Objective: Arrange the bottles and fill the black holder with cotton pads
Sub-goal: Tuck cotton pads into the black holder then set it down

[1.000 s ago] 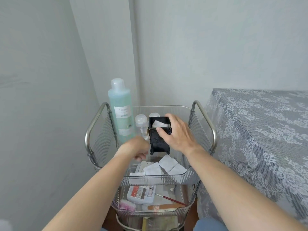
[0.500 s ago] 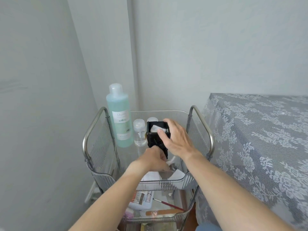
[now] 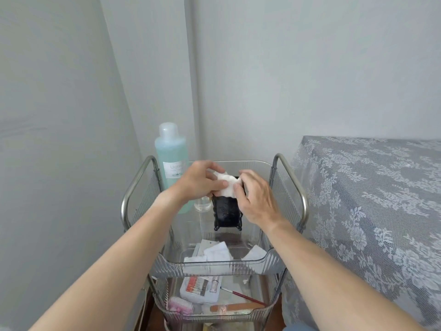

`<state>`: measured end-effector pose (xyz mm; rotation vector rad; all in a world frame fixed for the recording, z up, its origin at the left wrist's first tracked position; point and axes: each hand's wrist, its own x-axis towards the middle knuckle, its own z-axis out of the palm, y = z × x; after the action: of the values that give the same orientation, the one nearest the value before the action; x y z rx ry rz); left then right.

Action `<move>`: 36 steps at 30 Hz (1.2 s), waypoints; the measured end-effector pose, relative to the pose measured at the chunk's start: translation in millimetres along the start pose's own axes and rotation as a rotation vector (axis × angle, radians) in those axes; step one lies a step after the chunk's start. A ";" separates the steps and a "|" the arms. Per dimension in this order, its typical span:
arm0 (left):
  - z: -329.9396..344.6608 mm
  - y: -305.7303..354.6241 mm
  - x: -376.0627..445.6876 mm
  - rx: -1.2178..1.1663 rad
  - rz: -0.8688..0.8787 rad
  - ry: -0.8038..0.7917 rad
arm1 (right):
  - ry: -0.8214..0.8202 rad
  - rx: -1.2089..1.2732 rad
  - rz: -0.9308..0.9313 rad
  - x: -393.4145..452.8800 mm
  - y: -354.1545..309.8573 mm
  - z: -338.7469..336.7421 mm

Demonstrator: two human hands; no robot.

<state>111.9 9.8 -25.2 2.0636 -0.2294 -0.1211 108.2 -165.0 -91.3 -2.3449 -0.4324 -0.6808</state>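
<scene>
Evidently soft and light, the cotton pad point(image 3: 226, 186), pinched at its edges by left hand point(image 3: 199, 181) and right hand point(image 3: 256, 199), needs only gentle fingertip pressure above the black holder point(image 3: 226, 215).

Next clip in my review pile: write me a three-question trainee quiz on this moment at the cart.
1. True or false: both hands touch the cotton pads over the black holder.
2. Which stands nearest the tall green bottle? A) red-handled brush B) small clear bottle C) nail file
3. Fill in: loose cotton pads lie at the ____ edge of the cart's top tray.

Key
1. True: the left hand and right hand pinch them from either side.
2. B, the small clear bottle beside it.
3. Near (front).
</scene>
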 end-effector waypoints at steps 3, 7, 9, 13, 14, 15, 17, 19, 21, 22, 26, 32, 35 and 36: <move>-1.9 0.6 10.3 -0.017 0.000 0.057 | 0.039 -0.065 -0.014 1.0 -0.5 2.4; 1.7 1.7 21.5 0.167 -0.007 0.156 | 0.067 -0.032 0.044 2.8 2.0 0.7; 5.9 0.4 23.2 0.238 -0.020 0.185 | 0.090 0.010 0.062 3.3 2.0 -1.2; 12.0 -4.6 25.5 0.210 -0.068 0.266 | 0.091 0.026 0.066 3.8 2.4 -0.1; 12.7 -5.0 26.9 0.215 -0.072 0.272 | 0.072 0.026 0.074 4.3 2.4 0.3; 13.1 -4.6 28.0 0.220 -0.072 0.272 | 0.049 0.027 0.079 4.8 2.2 0.6; 13.7 -2.0 29.3 0.269 -0.063 0.259 | 0.015 0.032 0.082 5.6 1.9 1.3; 15.7 0.3 28.9 0.397 -0.046 0.219 | -0.001 0.041 0.087 4.8 2.3 1.6; 19.7 2.4 27.2 0.530 -0.022 0.194 | -0.008 0.047 0.089 3.7 3.6 2.0; 22.1 2.8 26.8 0.579 -0.007 0.198 | -0.011 0.049 0.091 3.1 4.0 2.2; 28.4 -0.4 28.8 0.616 -0.018 0.288 | -0.019 0.047 0.098 3.1 2.9 2.7; 34.3 -2.9 34.8 0.585 -0.126 0.330 | -0.015 -0.044 0.076 4.1 7.3 1.1; 34.8 -2.6 36.2 0.567 -0.201 0.334 | -0.075 -0.084 0.091 4.3 7.2 2.4; 33.6 -2.8 37.2 0.529 -0.221 0.322 | -0.098 -0.090 0.096 4.2 6.1 2.8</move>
<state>142.5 -25.7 -43.4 2.5903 0.1882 0.1553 115.5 -167.1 -93.7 -2.4744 -0.3359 -0.5518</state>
